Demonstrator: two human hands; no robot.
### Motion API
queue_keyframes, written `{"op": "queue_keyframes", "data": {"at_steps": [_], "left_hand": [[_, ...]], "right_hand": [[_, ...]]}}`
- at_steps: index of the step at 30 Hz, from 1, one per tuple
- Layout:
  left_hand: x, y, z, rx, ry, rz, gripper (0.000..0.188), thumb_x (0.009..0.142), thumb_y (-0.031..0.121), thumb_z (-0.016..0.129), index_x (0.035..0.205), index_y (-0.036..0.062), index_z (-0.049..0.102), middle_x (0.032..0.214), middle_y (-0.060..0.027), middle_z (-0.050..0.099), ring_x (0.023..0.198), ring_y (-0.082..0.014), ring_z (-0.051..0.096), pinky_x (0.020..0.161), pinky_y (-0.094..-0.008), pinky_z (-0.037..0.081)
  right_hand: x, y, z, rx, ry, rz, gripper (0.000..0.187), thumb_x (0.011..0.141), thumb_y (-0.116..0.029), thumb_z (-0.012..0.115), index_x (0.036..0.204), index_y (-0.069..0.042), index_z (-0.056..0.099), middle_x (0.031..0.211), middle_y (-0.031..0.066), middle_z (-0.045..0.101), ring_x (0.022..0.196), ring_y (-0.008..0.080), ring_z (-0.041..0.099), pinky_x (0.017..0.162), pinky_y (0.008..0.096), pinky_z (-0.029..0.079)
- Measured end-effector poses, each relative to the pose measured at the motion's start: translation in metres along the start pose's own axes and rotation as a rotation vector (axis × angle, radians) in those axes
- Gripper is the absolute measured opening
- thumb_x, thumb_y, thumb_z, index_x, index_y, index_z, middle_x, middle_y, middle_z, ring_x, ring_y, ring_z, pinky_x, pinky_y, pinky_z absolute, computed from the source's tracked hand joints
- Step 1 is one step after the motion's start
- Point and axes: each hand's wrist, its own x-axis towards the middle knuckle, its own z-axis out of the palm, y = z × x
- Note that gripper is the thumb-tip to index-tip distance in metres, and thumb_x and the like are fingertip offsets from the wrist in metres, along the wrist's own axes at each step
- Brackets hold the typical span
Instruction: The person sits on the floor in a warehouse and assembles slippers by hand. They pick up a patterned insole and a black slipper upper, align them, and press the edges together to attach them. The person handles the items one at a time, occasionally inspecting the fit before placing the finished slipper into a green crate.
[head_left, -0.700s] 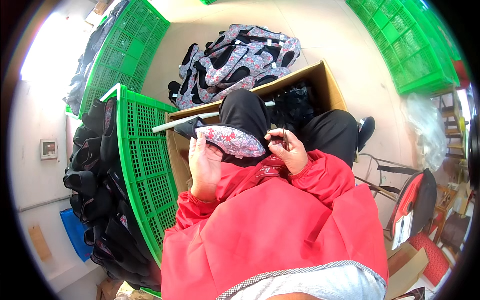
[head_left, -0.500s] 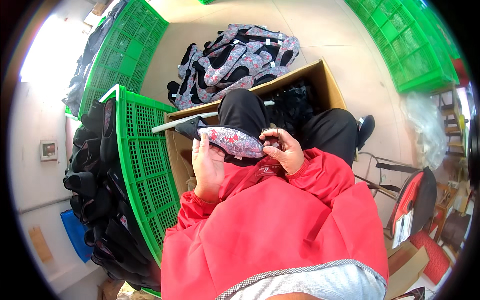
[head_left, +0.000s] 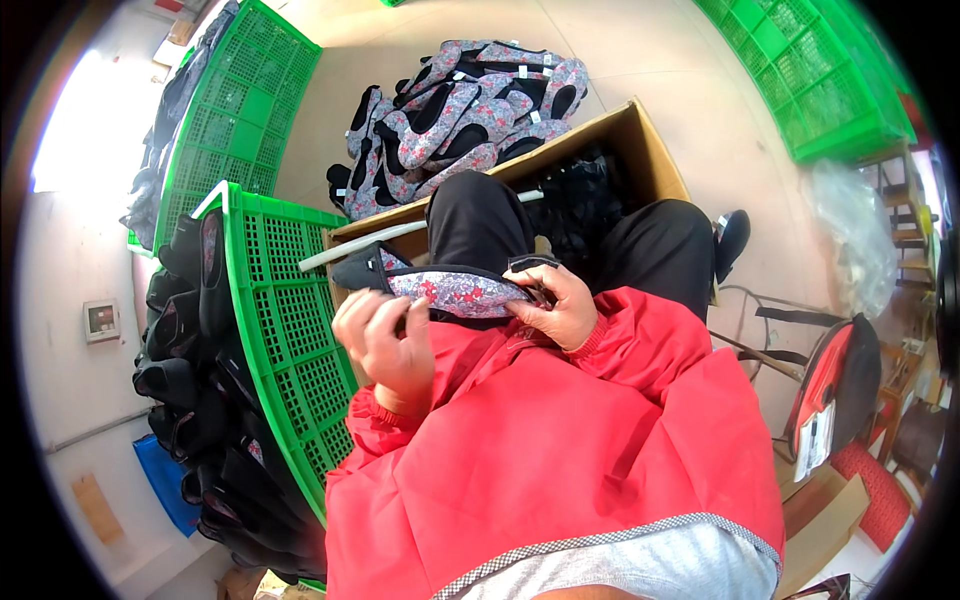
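Observation:
A cloth shoe (head_left: 455,290), black at one end with flowered grey and red fabric along its side, lies crosswise above my lap. My right hand (head_left: 560,305) pinches its right end between thumb and fingers; a small dark strip shows at those fingertips. Close to the shoe's left part is my left hand (head_left: 385,340), raised with its fingers curled. Motion smears the left fingers, so whether they hold anything is unclear. Beyond my knees, a heap of similar flowered shoes (head_left: 465,120) with black soles lies on the floor.
A cardboard box (head_left: 650,150) with black items (head_left: 575,205) stands around my knees, a pale rod (head_left: 375,243) across it. To the left, a green crate (head_left: 290,330) borders piled black shoes (head_left: 215,400). More green crates (head_left: 800,80) stand far right, near a clear plastic bag (head_left: 850,240).
My left hand has come off the shoe's flowered side and curled its fingers, moving slightly left. My right hand keeps hold of the right end. The view has shifted a little.

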Motion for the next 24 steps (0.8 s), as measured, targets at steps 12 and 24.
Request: {"op": "queue_keyframes", "data": {"at_steps": [12,24], "left_hand": [[0.034,0.000,0.021,-0.275,-0.628,0.144,0.020,0.067,0.012,0.078,0.085,0.0071,0.072,0.085,-0.0025,0.060,0.084,-0.0224,0.058,0.075,-0.0360,0.045],[0.042,0.014,0.024,-0.265,-0.750,0.144,0.015,0.072,0.012,0.077,0.086,0.0085,0.073,0.079,-0.0019,0.059,0.078,-0.0225,0.056,0.071,-0.0367,0.045]], "right_hand": [[-0.004,0.007,-0.003,-0.018,-0.069,-0.018,0.038,0.075,-0.011,0.082,0.110,-0.005,0.068,0.090,0.0067,0.062,0.073,0.0147,0.055,0.065,0.0273,0.046],[-0.006,0.007,-0.009,0.011,-0.087,0.054,0.038,0.075,-0.010,0.082,0.111,-0.007,0.069,0.094,0.0069,0.062,0.077,0.0135,0.058,0.069,0.0260,0.048]]}}
